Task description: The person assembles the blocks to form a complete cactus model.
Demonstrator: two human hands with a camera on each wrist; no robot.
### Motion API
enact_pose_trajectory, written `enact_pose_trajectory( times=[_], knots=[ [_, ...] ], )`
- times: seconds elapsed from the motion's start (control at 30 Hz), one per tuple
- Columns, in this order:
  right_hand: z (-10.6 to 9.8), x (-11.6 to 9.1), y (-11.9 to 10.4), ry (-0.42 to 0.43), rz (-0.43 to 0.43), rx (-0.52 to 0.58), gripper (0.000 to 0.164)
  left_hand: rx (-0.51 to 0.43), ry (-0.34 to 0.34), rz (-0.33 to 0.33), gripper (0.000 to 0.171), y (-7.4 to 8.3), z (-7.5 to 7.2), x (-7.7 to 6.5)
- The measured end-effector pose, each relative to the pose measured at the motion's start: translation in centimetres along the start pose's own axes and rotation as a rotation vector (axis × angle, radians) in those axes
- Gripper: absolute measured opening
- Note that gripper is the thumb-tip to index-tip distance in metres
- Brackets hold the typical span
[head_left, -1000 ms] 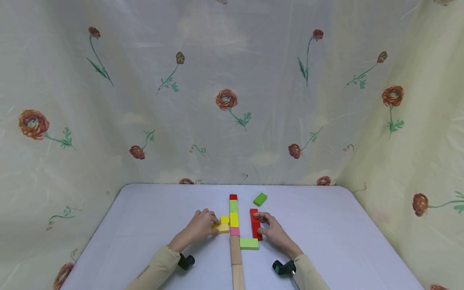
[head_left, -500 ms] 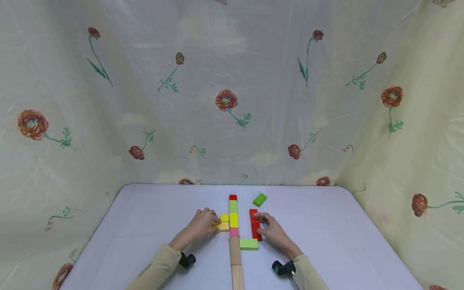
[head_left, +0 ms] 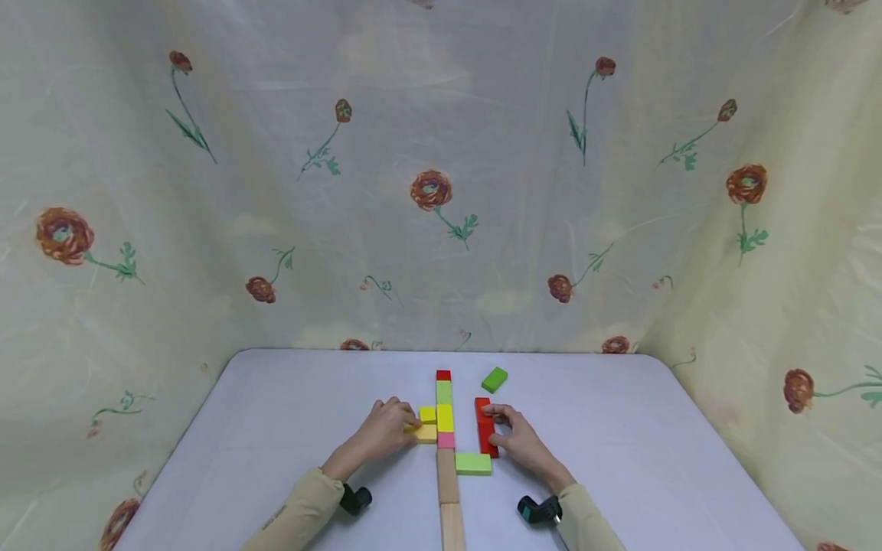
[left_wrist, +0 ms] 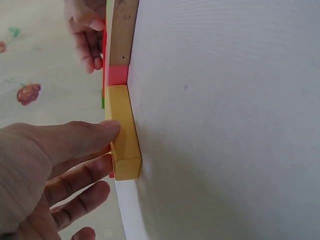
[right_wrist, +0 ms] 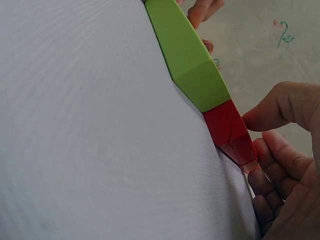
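Observation:
A pale orange-yellow block (left_wrist: 123, 131) lies flat, pinched by my left hand (head_left: 383, 428) with the thumb on its near side. Its inner end meets the pink block (left_wrist: 118, 75) in the central row. Just beyond it sits a small bright yellow block (head_left: 427, 415). On the other side, my right hand (head_left: 522, 438) holds the red blocks (head_left: 487, 438), which lie end to end to the right of the row. The right thumb (right_wrist: 270, 112) presses the near red block, and the fingers reach round its right side.
Down the table's middle runs a row with a bright yellow block (head_left: 445, 418), a light green block (head_left: 444, 392), a red end block (head_left: 443, 375) and wooden blocks (head_left: 448, 476). Another light green block (head_left: 473, 464) juts right. A darker green block (head_left: 494, 379) lies at the back.
The orange-yellow block has slid slightly right under my left hand, closing a thin gap to the row. My right hand and the red blocks have stayed in place.

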State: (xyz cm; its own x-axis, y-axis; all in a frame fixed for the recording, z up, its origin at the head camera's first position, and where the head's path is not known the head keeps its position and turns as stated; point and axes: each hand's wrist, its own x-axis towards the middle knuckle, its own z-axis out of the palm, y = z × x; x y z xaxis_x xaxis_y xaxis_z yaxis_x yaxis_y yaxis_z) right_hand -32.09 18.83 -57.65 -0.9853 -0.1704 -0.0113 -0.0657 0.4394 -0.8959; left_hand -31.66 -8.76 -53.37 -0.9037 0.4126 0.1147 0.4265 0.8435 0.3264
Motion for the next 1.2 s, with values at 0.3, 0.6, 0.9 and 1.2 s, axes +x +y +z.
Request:
enact_pose_trajectory(
  times=[0.3,0.6,0.9,1.2],
  knots=[
    [-0.07,-0.06,-0.09,0.008,0.000,0.002,0.046,0.000,0.007,0.022,0.024,0.07,-0.09,-0.05],
    [-0.05,0.09,0.08,0.009,-0.017,-0.003,0.046,0.000,0.030,0.023,0.023,-0.01,-0.05,0.13],
    [-0.01,0.05,0.09,0.006,-0.007,-0.013,0.046,0.016,0.050,0.004,0.021,0.02,0.08,0.42],
    [-0.05,0.25,0.11,0.008,0.011,-0.018,0.046,0.004,0.031,-0.016,0.024,-0.04,0.00,0.62]
  ],
)
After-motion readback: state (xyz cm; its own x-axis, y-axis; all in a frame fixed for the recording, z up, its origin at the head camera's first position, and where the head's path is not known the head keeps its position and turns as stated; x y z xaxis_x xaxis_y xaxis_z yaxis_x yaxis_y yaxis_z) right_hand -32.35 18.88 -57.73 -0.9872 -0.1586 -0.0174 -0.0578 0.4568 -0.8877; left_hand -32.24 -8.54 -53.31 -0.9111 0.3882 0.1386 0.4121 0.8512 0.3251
